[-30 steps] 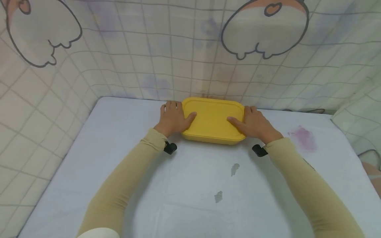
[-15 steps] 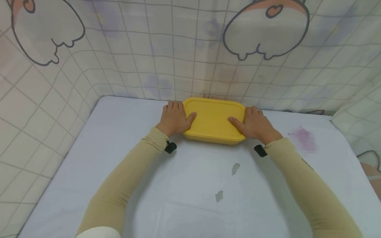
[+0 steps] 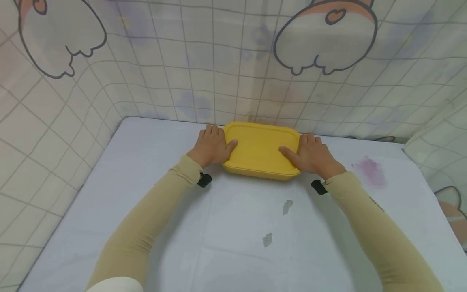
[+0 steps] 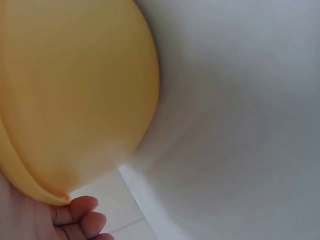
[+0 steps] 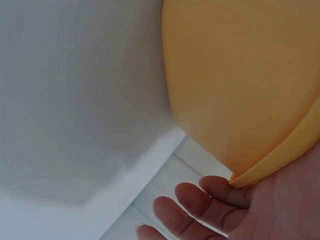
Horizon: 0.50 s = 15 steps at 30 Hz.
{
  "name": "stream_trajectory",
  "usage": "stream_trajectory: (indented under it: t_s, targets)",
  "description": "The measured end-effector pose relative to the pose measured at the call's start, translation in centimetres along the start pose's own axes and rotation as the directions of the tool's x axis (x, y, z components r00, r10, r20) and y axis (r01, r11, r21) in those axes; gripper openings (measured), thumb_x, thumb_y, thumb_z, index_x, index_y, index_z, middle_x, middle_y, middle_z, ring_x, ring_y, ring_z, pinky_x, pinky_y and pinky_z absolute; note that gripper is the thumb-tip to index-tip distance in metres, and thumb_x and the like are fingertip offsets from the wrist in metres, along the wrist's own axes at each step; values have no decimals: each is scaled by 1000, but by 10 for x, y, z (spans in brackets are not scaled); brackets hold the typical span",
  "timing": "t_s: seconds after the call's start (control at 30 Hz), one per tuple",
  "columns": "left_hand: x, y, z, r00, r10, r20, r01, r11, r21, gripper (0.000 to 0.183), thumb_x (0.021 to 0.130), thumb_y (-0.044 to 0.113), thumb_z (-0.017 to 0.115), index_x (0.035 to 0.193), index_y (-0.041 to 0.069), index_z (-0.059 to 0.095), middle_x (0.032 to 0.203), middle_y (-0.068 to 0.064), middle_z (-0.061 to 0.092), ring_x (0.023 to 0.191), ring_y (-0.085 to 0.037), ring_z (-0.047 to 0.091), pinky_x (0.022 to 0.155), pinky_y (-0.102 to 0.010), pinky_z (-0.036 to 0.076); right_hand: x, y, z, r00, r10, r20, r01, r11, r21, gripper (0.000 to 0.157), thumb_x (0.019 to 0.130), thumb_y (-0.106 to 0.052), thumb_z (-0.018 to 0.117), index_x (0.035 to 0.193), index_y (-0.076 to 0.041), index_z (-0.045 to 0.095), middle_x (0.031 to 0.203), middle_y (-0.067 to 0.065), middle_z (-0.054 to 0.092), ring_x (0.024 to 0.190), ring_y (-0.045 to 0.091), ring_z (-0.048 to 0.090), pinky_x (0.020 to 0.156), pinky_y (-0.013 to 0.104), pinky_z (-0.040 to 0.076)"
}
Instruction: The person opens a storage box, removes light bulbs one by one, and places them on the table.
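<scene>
A yellow lidded box sits at the far edge of the table, near the wall cloth. My left hand holds its left end, thumb over the lid and fingers along the side. At the opposite end my right hand grips in the same way, its thumb lying on the lid. In the left wrist view the box's side wall shows, with fingertips just under the rim. The right wrist view has the rim against the palm, several fingers stretching past the corner.
A white sheet covers the table, with two grey patches in front of the box and a pink stain to the right. Grid-patterned cloth hangs behind and at both sides. A dark cord lies along the back edge.
The box has shifted slightly toward me and a little left, with both hands keeping their hold on its ends. The head view has also shifted slightly.
</scene>
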<state>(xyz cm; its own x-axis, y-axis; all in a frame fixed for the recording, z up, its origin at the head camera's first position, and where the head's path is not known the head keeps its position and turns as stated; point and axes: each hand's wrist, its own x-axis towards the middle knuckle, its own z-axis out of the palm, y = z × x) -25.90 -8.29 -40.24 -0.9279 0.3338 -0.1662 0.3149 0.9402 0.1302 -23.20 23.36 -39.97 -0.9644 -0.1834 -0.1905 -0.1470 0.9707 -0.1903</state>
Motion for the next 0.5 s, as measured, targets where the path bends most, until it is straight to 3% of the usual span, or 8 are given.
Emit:
stream_trajectory:
  t_s: [0.23, 0.5]
  targets:
    - [-8, -1, 1, 1000, 19, 13, -19, 1000, 15, 71, 107, 54, 23, 132, -8, 47, 131, -24, 49, 127, -38, 42, 111, -52, 35, -5, -1, 3, 1000, -3, -6, 3, 1000, -8, 107, 95, -79, 28, 138, 18, 37, 129, 34, 47, 112, 48, 48, 94, 64, 45]
    - [-14, 0, 1, 999, 32, 8, -33, 998, 60, 70, 108, 55, 22, 127, -7, 49, 124, -21, 51, 122, -37, 45, 107, -50, 37, -13, -4, 5, 999, 25, -40, -27, 999, -38, 103, 92, -84, 28, 125, 11, 46, 115, 26, 51, 105, 43, 45, 91, 55, 36]
